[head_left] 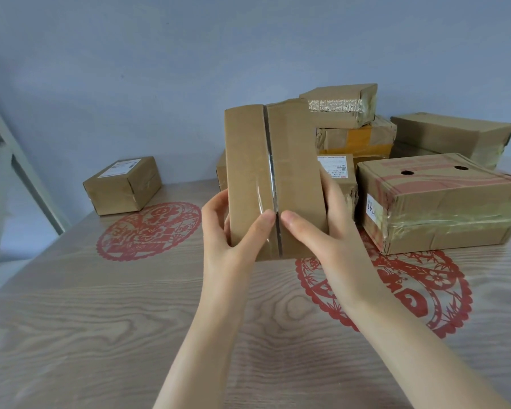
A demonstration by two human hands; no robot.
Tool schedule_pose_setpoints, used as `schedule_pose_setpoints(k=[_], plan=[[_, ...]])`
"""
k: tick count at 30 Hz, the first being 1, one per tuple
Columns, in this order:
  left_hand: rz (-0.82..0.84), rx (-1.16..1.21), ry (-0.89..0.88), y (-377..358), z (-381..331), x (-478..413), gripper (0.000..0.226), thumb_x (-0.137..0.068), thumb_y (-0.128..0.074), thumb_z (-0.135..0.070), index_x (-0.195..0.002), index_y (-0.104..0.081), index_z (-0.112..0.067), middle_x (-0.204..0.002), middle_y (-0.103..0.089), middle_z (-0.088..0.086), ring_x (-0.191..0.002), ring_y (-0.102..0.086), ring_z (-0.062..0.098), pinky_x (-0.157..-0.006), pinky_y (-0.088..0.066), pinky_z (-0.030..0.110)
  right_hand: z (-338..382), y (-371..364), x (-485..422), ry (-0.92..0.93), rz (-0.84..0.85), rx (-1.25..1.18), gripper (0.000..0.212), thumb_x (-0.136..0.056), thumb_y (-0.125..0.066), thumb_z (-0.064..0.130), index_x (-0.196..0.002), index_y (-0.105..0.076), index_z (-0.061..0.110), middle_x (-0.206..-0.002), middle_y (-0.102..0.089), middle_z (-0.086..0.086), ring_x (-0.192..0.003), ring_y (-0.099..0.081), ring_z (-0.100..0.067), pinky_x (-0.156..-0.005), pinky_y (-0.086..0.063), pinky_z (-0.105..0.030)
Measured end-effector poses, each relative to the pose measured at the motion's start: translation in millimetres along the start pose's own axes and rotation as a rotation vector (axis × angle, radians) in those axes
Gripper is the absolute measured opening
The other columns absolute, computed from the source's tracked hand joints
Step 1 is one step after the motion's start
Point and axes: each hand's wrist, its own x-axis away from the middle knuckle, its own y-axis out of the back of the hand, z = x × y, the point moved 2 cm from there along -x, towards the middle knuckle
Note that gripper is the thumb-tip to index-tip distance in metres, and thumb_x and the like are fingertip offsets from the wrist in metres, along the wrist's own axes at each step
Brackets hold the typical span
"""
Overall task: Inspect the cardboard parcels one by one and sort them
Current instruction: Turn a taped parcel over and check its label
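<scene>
Now inspecting: 1 parcel held up in both hands

Mid-frame, the held parcel (pixel 266 178) stands on end above the table (pixel 101 320), clear of it, with its taped seam facing the camera. Grip: left hand (pixel 233 231) takes its 8 o'clock edge and right hand (pixel 322 231) its 4 o'clock edge. Both thumbs press the front face either side of the seam at 6 o'clock, and the fingers curl round behind.

Probably light, since it is held by the lower end alone. The cardboard looks stiff, though the corner at 1 o'clock is crumpled. The clear tape (pixel 267 228) is glossy and likely slick, so the bare cardboard edges are the better hold.

A pile of parcels (pixel 443 202) sits at 2 o'clock. 1 lone parcel (pixel 123 185) sits at 10 o'clock, just beyond a red paper-cut (pixel 148 231).

Hidden: the back face of the held parcel, any label there, and the fingertips behind it. Another box at its 9 o'clock side is mostly covered. Label text on the pile is too small to read. Contents are unknown, so fragility cannot be judged.
</scene>
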Motion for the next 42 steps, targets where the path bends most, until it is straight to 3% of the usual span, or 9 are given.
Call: schedule_pose_setpoints(k=[5,10,12,18,22,24,30,35,42], plan=[[0.088,0.030,0.006,-1.8,1.0,-0.4,0.065,-0.075,-0.071,-0.025,-0.136,-0.050,-0.025,-0.120,-0.071,-0.012,-0.112,-0.067,0.006,-0.082,-0.054,0.016,1.1,2.6,-1.1,-0.023,-0.027,-0.067,0.048,-0.094,-0.057,0.000,-0.129,-0.047,0.033,-0.098,-0.071,0.029,-0.095,-0.066,0.010,-0.074,-0.050,-0.007],[0.069,0.064,0.048,0.9,5.0,-3.1,0.064,-0.075,-0.069,-0.030,-0.136,-0.051,-0.025,-0.115,-0.074,-0.006,-0.103,-0.072,0.010,-0.073,-0.056,0.019,0.9,-1.6,1.2,-0.032,0.014,-0.023,0.060,-0.094,-0.058,-0.001,-0.133,-0.043,0.041,-0.116,-0.066,0.029,-0.110,-0.062,0.007,-0.083,-0.050,-0.010],[0.074,0.068,0.058,1.6,6.1,-3.5,0.067,-0.075,-0.069,-0.030,-0.138,-0.050,-0.023,-0.116,-0.074,-0.004,-0.103,-0.072,0.010,-0.072,-0.056,0.019,1.5,-1.6,0.7,-0.038,-0.002,-0.026,0.060,-0.094,-0.058,-0.001,-0.129,-0.042,0.046,-0.108,-0.065,0.038,-0.107,-0.061,0.011,-0.080,-0.050,-0.008],[0.141,0.062,0.023,-4.2,3.0,0.7,0.074,-0.077,-0.068,-0.022,-0.146,-0.044,-0.025,-0.125,-0.071,-0.003,-0.111,-0.070,0.013,-0.077,-0.056,0.018,2.9,2.8,-0.9,-0.061,-0.017,-0.059,0.055,-0.095,-0.055,0.000,-0.125,-0.045,0.045,-0.103,-0.069,0.033,-0.100,-0.065,0.010,-0.075,-0.051,-0.008],[0.074,0.109,-0.005,-1.2,2.8,-0.6,0.078,-0.077,-0.068,-0.023,-0.149,-0.038,-0.029,-0.135,-0.065,-0.005,-0.113,-0.068,0.009,-0.078,-0.055,0.017,0.5,-2.9,3.1,-0.077,0.012,-0.042,0.071,-0.094,-0.058,0.003,-0.151,-0.031,0.037,-0.141,-0.051,0.023,-0.120,-0.055,0.009,-0.090,-0.050,-0.010],[0.098,0.102,-0.005,-1.2,3.6,-0.4,0.080,-0.077,-0.068,-0.021,-0.150,-0.037,-0.029,-0.135,-0.064,-0.002,-0.113,-0.068,0.010,-0.078,-0.055,0.017,1.1,-3.0,2.2,-0.076,-0.004,-0.054,0.073,-0.095,-0.058,0.003,-0.153,-0.029,0.035,-0.140,-0.051,0.023,-0.116,-0.056,0.011,-0.087,-0.050,-0.010],[0.141,0.006,-0.016,-2.2,6.2,3.1,0.095,-0.072,-0.079,-0.035,-0.151,-0.028,-0.047,-0.143,-0.060,0.003,-0.128,-0.060,0.017,-0.109,-0.047,0.042,3.2,2.2,0.2,-0.083,-0.039,-0.093,0.069,-0.095,-0.059,0.006,-0.152,-0.033,0.034,-0.124,-0.059,0.030,-0.110,-0.059,0.014,-0.079,-0.048,-0.005],[0.073,0.012,-0.029,-1.8,2.0,0.8,0.081,-0.079,-0.071,-0.032,-0.152,-0.035,-0.031,-0.131,-0.067,-0.006,-0.118,-0.065,0.005,-0.090,-0.054,0.018,4.9,-1.7,1.3,-0.036,-0.008,-0.045,0.074,-0.092,-0.061,0.004,-0.154,-0.030,0.030,-0.137,-0.053,0.023,-0.117,-0.055,0.014,-0.088,-0.046,-0.006],[0.031,-0.024,-0.054,-1.9,-3.6,-0.5,0.079,-0.072,-0.071,-0.034,-0.145,-0.050,-0.014,-0.116,-0.075,-0.006,-0.106,-0.070,0.004,-0.081,-0.055,0.016,5.4,1.2,0.8,-0.040,-0.020,-0.050,0.075,-0.092,-0.062,0.004,-0.154,-0.029,0.031,-0.123,-0.060,0.029,-0.109,-0.059,0.015,-0.083,-0.047,-0.005]])
